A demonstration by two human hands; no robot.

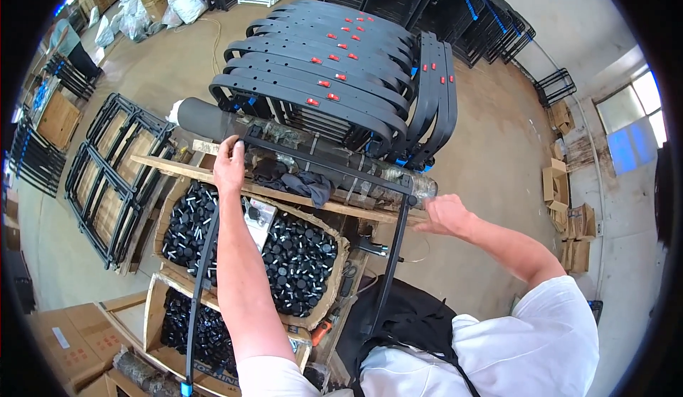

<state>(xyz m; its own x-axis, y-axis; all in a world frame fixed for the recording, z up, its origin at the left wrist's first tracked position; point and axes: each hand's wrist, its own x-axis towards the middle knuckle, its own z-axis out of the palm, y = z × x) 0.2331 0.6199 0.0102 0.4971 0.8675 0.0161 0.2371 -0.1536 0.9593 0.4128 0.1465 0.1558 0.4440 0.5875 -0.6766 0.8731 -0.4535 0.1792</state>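
Note:
A black U-shaped metal tube frame lies across a wooden workbench, its two legs running back toward me. My left hand grips the frame's far left corner, next to a grey foam sleeve. My right hand rests at the frame's right corner, fingers curled by a clear plastic-wrapped tube end; whether it grips the frame I cannot tell. Beyond the bench stands a stack of curved black frames with small red tags.
Cardboard boxes full of small black plastic caps sit under the bench, another lower left. Black rectangular frames lie on the floor at left. More cartons stand at right. A dark cloth lies on the bench.

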